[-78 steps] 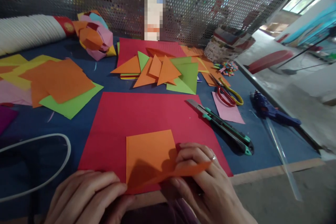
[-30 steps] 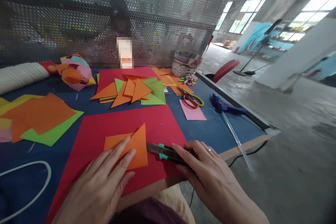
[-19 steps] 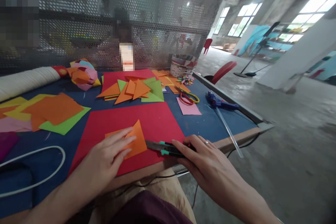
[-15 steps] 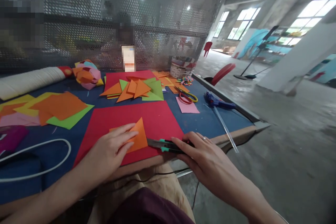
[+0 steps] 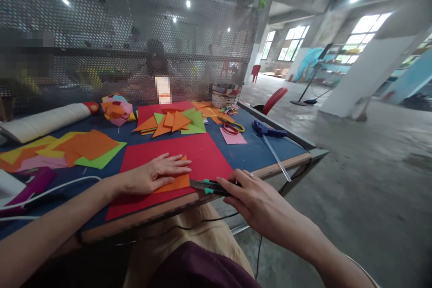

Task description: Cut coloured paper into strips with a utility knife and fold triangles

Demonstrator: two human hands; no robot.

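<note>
My left hand (image 5: 158,173) lies flat, fingers stretched out, over an orange paper piece (image 5: 178,182) on a red sheet (image 5: 205,155). Part of the orange paper is hidden under the palm. My right hand (image 5: 248,193) is wrapped round black and green scissors (image 5: 211,186), whose blades point left and meet the orange paper's right edge. Behind the red sheet, folded orange and green triangles (image 5: 168,121) are piled up.
Left lie fanned coloured papers (image 5: 91,141), a purple tool (image 5: 33,186) with a white cable, and a wrapped roll (image 5: 50,121). Right are red-yellow scissors (image 5: 232,127) on pink paper, a blue glue gun (image 5: 270,130) and a basket (image 5: 225,95). Mesh (image 5: 111,54) stands behind.
My left hand has flattened, its fingers now stretched across the orange paper. My right hand still holds the scissors at the paper's edge. The camera view has shifted.
</note>
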